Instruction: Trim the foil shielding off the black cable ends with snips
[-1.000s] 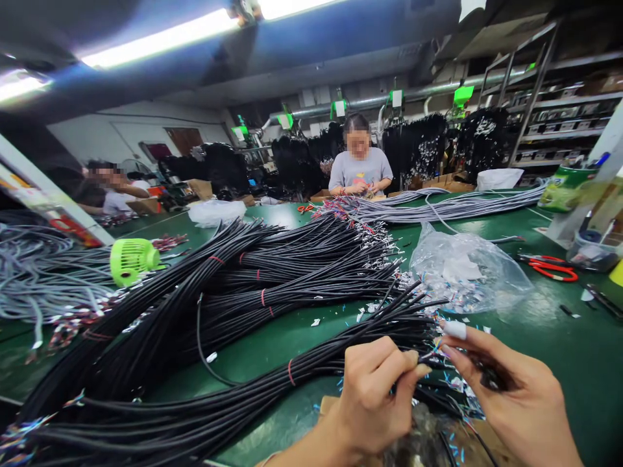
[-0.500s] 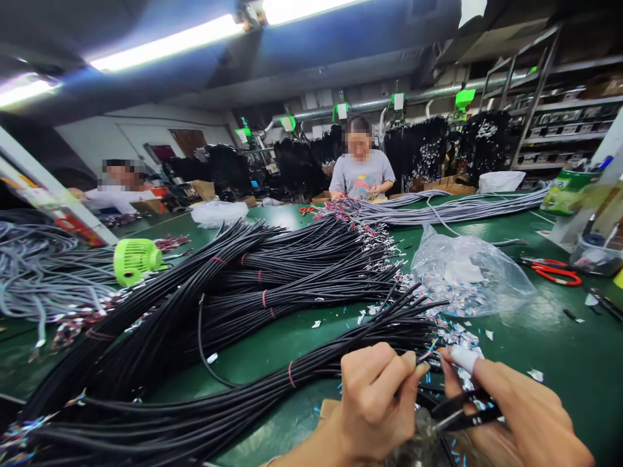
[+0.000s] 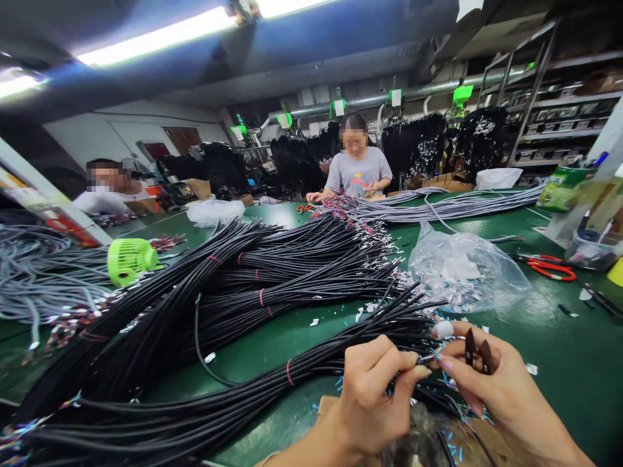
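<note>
My left hand [image 3: 372, 395] is closed in a pinch on the end of a black cable [image 3: 311, 364] that belongs to the nearest bundle. My right hand [image 3: 491, 383] is right beside it, fingertip to fingertip, gripping small black snips [image 3: 476, 350] whose blades point up, and its taped forefinger [image 3: 444, 329] touches the cable's coloured wire ends. Several bundles of black cables [image 3: 253, 285] tied with red bands fan out to the left over the green table [image 3: 559, 350].
A clear plastic bag of wire scraps [image 3: 464, 269] lies beyond my hands. Red scissors [image 3: 552, 267] lie at right, a green fan [image 3: 129, 259] at left, grey cables [image 3: 452, 206] at the back. One person sits across the table, another at far left. Shelves stand at right.
My right hand has turned and risen; the snips, lying low and sideways half a second ago, now point blades up. The left hand keeps its pinch on the cable end.
</note>
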The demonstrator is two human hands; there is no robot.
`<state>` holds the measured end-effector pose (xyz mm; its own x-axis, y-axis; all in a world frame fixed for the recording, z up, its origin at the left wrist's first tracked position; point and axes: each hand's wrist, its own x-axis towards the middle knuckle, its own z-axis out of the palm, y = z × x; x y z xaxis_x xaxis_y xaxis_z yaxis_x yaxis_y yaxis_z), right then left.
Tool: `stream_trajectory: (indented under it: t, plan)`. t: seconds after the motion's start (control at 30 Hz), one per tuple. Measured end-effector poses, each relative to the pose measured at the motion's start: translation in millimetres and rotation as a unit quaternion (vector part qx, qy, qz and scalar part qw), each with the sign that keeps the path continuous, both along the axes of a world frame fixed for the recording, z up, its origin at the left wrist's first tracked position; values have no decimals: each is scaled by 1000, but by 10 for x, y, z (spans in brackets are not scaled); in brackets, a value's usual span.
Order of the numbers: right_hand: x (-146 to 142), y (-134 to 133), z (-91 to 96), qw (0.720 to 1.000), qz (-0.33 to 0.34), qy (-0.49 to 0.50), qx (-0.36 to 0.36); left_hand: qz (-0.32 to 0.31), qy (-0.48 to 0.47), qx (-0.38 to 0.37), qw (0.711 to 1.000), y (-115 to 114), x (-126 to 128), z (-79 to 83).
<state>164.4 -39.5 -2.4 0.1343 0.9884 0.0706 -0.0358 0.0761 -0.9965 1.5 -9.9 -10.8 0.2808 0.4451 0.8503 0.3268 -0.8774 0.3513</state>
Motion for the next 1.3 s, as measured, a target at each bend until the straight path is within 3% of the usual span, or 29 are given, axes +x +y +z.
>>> stream_trajectory:
  t: [0.2,0.43,0.53,0.6,0.7,0.83,0.93,1.03,1.13,1.3]
  plan:
    - [-47,-67,-7,989,-118,-38,77,-16,-26,-88,996,-16,13,63]
    - [-127,-99,23,986,-124,-38,110,3,-37,-101,994,-21,31,34]
    - [-62,-72,-63,976,-106,-100,162,10,-27,-93,995,-21,34,7]
    - [-5,-52,-136,950,-104,-181,232,9,-12,-102,995,-27,35,-12]
    - [39,-33,-213,889,-150,-304,309,0,12,-130,991,-36,42,-35]
    - [48,-14,-203,831,-153,-368,389,14,-6,-165,986,19,57,-56]
    - [139,53,-167,835,-146,-378,372,51,-43,-182,981,135,59,-85]
    - [324,199,-179,848,-204,-372,318,53,-20,-187,981,270,54,-134]
    - [514,388,-254,847,-241,-379,285,20,29,-176,984,369,50,-185]
    - [672,629,-459,840,-218,-437,235,29,74,-127,989,429,18,-269]
